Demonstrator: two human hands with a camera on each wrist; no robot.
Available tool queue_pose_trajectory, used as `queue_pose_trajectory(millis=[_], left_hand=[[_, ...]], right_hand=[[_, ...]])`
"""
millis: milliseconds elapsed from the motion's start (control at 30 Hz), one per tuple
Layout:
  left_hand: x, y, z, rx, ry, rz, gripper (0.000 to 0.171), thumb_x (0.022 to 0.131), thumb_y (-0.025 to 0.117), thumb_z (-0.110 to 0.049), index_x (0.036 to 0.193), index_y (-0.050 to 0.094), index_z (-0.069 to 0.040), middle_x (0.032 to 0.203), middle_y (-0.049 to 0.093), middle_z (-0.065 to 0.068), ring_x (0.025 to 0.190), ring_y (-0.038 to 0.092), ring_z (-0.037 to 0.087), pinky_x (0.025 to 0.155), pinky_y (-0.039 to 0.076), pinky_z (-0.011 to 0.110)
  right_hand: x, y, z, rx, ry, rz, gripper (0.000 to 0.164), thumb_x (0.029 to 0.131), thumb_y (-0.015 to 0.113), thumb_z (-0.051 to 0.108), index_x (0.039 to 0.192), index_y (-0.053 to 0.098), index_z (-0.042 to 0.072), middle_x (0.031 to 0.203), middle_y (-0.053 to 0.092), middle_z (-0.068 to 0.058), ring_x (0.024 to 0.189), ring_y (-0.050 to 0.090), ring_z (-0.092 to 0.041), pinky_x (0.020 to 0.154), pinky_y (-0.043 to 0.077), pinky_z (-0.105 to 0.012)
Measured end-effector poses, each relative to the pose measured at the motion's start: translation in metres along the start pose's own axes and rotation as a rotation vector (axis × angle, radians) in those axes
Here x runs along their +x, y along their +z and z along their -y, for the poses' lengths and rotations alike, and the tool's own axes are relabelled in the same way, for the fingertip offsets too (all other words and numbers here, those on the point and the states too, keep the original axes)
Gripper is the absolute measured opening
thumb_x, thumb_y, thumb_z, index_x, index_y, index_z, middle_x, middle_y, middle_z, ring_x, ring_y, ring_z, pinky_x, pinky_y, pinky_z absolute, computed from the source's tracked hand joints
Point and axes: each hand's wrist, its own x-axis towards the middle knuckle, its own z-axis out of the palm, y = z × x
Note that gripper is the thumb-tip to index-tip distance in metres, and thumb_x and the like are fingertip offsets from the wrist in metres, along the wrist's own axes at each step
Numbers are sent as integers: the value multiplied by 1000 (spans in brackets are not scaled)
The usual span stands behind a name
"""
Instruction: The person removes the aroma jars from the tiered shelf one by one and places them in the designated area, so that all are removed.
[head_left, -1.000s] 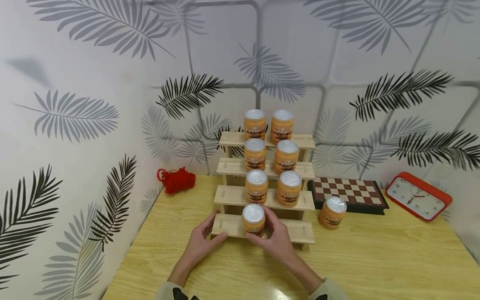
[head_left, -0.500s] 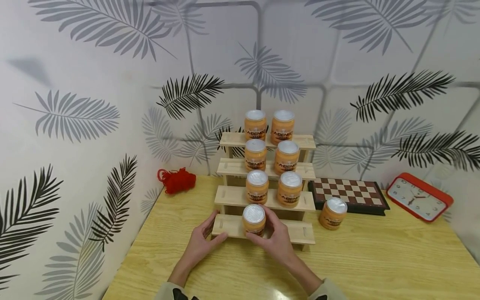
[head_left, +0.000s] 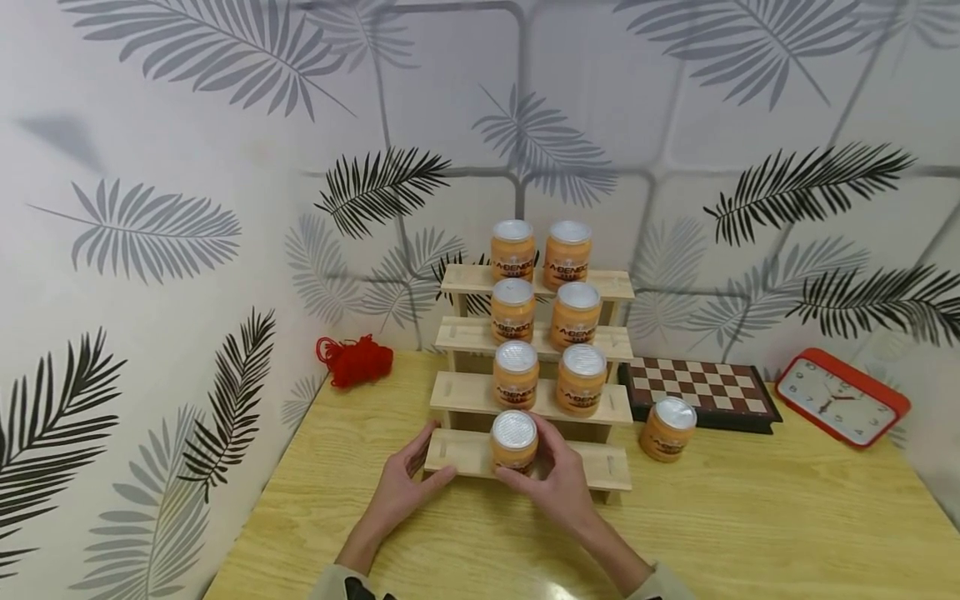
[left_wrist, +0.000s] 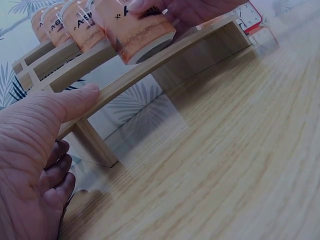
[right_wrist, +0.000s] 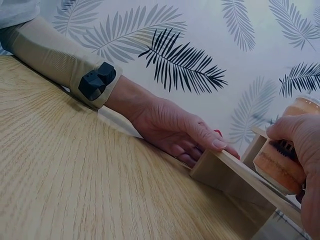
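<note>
One orange jar (head_left: pixel 513 443) on the wooden bottom step (head_left: pixel 465 450) now sits slightly further right, closer beneath the left jar column (head_left: pixel 515 377); my right hand (head_left: pixel 557 479) curls round it, my left hand (head_left: pixel 405 485) grips the step's end.

Orange jars (head_left: pixel 567 255) lettered "A-BENDO", red clock (head_left: pixel 842 398) with numerals including 10

Left sleeve (right_wrist: pixel 52 54), upper left of right-wrist view: beige, pale grey cloth (right_wrist: pixel 17 11) above, blocky black device (right_wrist: pixel 96 81) near cuff (right_wrist: pixel 112 86).
</note>
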Motion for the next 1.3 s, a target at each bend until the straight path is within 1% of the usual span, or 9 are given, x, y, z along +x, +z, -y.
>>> queue_pose_trajectory(millis=[67,200,233,333,433,667,867,1033,1300], left_hand=[[0,-1,0,2,-1,-1,85,94,81,-17,163,33,-4,166,37,12,152,37,25,123,32,41],[1,-1,-1,5,-14,3,85,94,81,-18,164,33,-5,166,37,9,152,37,22,120,34,26],[1,-1,-1,6,-15,5,85,94,81,-19,164,33,-5,167,37,9,152,37,21,120,34,26],[-1,-2,0,4,-20,5,86,94,81,-19,164,32,-6,167,36,10,152,35,19,121,33,29],[-1,-2,0,1,-23,5,86,94,81,-20,164,32,-6,167,36,10,153,35,19,123,31,39],[-1,-1,0,0,-32,2,86,94,81,-20,164,33,-7,166,37,7,152,36,19,123,30,41],[-1,0,1,21,-22,-2,86,94,81,-21,164,34,-6,166,38,7,152,36,21,122,32,42],[-2,0,0,22,-38,-2,86,93,82,-21,164,34,-7,166,38,6,152,37,21,122,32,41],[0,0,1,24,-3,-7,85,94,81,-19,163,33,-5,166,38,10,151,37,23,122,33,40]], right_hand=[[0,-2,1,-5,-4,-5,83,77,95,14,149,54,15,139,65,-5,128,62,-22,104,54,-31],[-1,-9,4,-30,-7,-17,82,77,96,14,148,56,16,138,66,-4,126,63,-21,103,55,-35],[-1,-11,4,-34,-10,-16,81,77,95,14,148,56,16,137,66,-4,126,64,-21,102,55,-35],[-2,-16,4,-38,-16,-19,81,77,95,13,148,56,15,137,66,-4,125,64,-21,101,56,-34],[-3,-21,5,-49,-15,-28,81,77,95,13,148,56,14,138,65,-5,125,64,-22,100,56,-34],[-6,-32,5,-70,-13,-35,82,77,95,12,148,55,11,137,66,-7,123,65,-22,99,57,-35],[-13,-43,5,-109,4,-60,83,76,96,13,148,56,13,136,66,-6,121,66,-21,99,57,-34],[-20,-53,5,-140,24,-73,84,75,96,12,148,55,9,136,66,-9,119,66,-15,98,57,-30],[-25,-71,7,-170,31,-109,84,75,96,9,148,55,7,133,67,-11,114,65,-7,96,55,-23]])
